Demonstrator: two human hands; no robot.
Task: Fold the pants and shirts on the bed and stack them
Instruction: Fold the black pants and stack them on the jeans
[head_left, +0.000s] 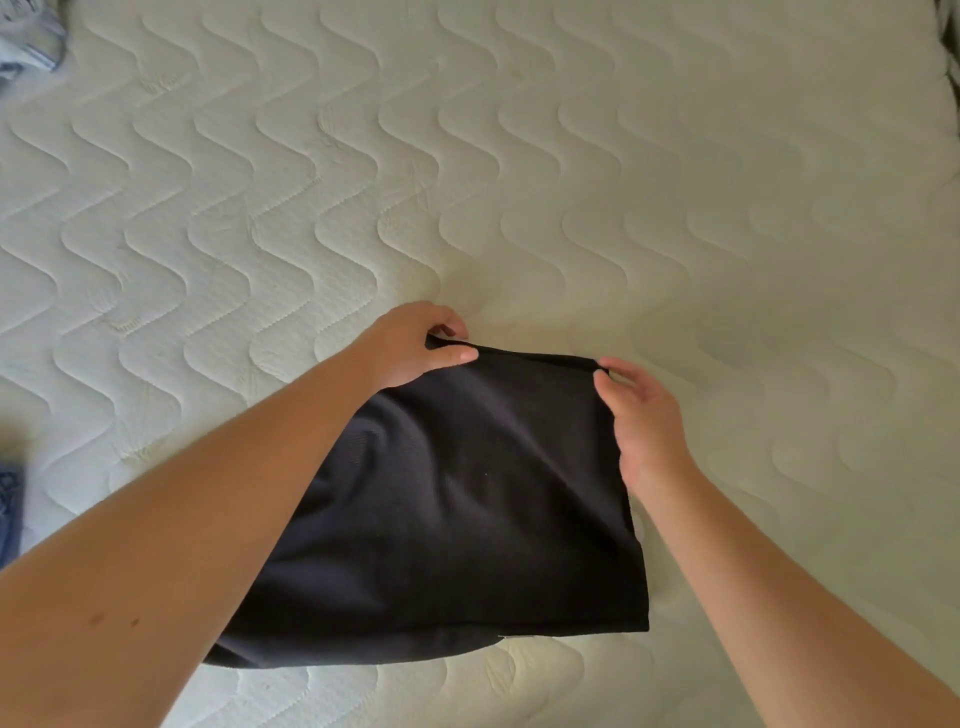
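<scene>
A black garment (457, 499) lies folded into a rough rectangle on the white quilted mattress (519, 156), near its front edge. My left hand (415, 343) pinches the garment's far left corner between thumb and fingers. My right hand (644, 415) pinches the far right corner with its thumb and fingertips. Both corners are lifted slightly off the mattress. My left forearm covers the garment's near left part.
A light blue and white piece of clothing (31, 41) lies crumpled at the mattress's far left corner. A dark blue cloth (10, 509) shows at the left edge. Something dark (953, 47) sits at the far right edge.
</scene>
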